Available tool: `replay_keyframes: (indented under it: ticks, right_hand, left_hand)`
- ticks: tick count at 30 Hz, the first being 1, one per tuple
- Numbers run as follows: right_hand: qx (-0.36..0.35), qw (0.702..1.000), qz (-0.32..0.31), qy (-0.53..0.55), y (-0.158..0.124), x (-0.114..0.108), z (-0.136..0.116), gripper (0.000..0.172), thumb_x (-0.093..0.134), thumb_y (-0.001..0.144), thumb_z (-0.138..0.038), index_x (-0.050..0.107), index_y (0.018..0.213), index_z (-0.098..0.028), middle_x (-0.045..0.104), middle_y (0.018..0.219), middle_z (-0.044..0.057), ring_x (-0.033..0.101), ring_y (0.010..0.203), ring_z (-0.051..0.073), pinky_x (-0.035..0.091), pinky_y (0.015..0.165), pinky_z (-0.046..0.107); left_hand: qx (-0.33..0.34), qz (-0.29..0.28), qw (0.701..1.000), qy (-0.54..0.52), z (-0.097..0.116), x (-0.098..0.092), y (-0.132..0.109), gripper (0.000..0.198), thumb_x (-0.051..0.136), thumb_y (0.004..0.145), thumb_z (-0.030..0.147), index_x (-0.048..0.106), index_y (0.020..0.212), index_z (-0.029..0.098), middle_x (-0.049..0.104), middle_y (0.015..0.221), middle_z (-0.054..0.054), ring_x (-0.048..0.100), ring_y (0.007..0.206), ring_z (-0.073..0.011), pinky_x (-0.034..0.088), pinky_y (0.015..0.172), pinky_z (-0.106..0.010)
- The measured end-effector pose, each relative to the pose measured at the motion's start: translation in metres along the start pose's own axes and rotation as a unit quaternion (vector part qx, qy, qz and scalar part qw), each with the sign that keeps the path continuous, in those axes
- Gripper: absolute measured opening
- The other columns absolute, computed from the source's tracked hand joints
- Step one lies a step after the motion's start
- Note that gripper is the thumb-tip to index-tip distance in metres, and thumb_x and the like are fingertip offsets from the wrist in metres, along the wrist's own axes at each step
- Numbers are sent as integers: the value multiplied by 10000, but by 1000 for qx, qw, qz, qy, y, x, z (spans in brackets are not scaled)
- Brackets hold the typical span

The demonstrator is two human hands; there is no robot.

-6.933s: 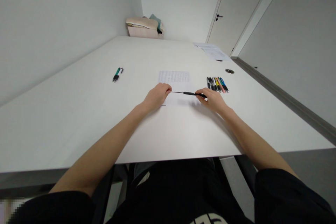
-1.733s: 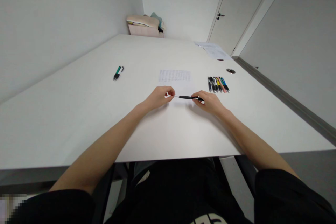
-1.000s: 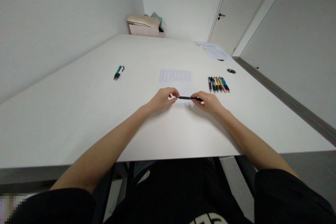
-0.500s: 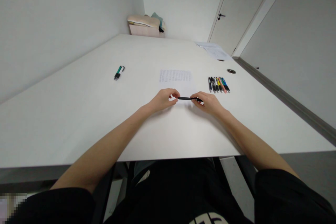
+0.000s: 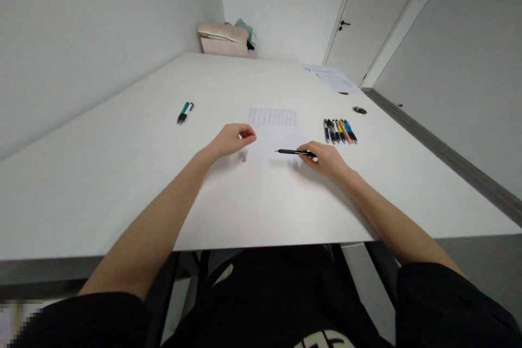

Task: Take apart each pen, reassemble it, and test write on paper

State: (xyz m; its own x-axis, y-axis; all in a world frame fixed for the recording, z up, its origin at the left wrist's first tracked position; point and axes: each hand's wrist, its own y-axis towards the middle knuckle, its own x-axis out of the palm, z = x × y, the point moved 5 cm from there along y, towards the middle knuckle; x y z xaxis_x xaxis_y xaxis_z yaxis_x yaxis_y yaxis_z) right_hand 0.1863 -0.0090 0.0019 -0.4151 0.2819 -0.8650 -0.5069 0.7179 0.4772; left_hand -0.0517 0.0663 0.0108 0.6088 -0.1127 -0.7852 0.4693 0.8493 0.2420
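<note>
A black pen (image 5: pixel 287 151) is pinched in my right hand (image 5: pixel 320 157), held nearly level above the table with its thin bare tip pointing left. The front cone is off it. My left hand (image 5: pixel 233 140) hovers to the left, its fingers loosely curled and nothing visible in them. Just below that hand, a small silver pen tip cone (image 5: pixel 244 159) stands on the white table (image 5: pixel 261 201). Behind the hands lies a printed sheet of paper (image 5: pixel 273 117) with rows of small text.
To the right, several pens (image 5: pixel 340 131) lie side by side. A green pen (image 5: pixel 183 111) and a white pen (image 5: pixel 188 111) lie at left. More papers (image 5: pixel 334 79) rest at the far right edge, near a round table grommet (image 5: pixel 359 111).
My left hand has moved left, away from the pen, and let go of the pen tip cone, which now stands on the table. My right hand has barely moved.
</note>
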Motion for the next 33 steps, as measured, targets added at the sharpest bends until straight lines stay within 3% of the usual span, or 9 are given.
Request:
replay_keyframes:
  ticks: [2,5,8,13,28,33]
  right_hand:
    - [-1,1000,2,3,0,0,0,164,470,856,-256,592,947,-195,667,882,36,615,711,127,454,629,231]
    - [5,1000,0,4,0,0,3,163,472,855,-252,592,949,-195,667,881,37,616,701,125,456,615,228]
    - [9,1000,-2,11,-1,0,5,163,474,854,-249,589,957,-197,666,886,40,614,689,122,455,603,227]
    - [14,1000,3,15,-2,-1,6,159,481,849,-250,591,952,-199,662,872,36,606,654,115,454,588,226]
    - [15,1000,5,8,-2,0,8,163,474,853,-255,593,950,-201,664,878,36,605,658,118,456,597,230]
    - [16,1000,6,11,-2,0,8,161,476,850,-250,590,955,-204,663,879,39,609,673,123,453,591,232]
  left_hand:
    - [-22,-28,999,12,-13,-4,0,226,539,718,352,647,774,162,655,737,-28,567,661,-129,415,620,-237]
    - [-35,-118,992,6,-24,-2,-4,217,532,687,321,649,782,164,642,698,-20,555,618,-125,394,568,-224]
    - [-34,-196,980,-10,-24,0,-9,233,522,661,280,653,817,167,619,644,-13,532,565,-120,360,513,-215]
    - [-28,-252,967,-15,-19,7,-14,242,569,628,295,657,823,183,621,645,-15,536,580,-129,355,511,-212]
    - [-32,-263,964,-19,-23,18,-13,151,599,610,277,656,723,196,642,669,-2,560,621,-126,383,550,-207]
    - [-40,-217,974,-55,-16,15,-9,154,603,636,280,643,738,172,645,679,-17,571,624,-127,396,545,-213]
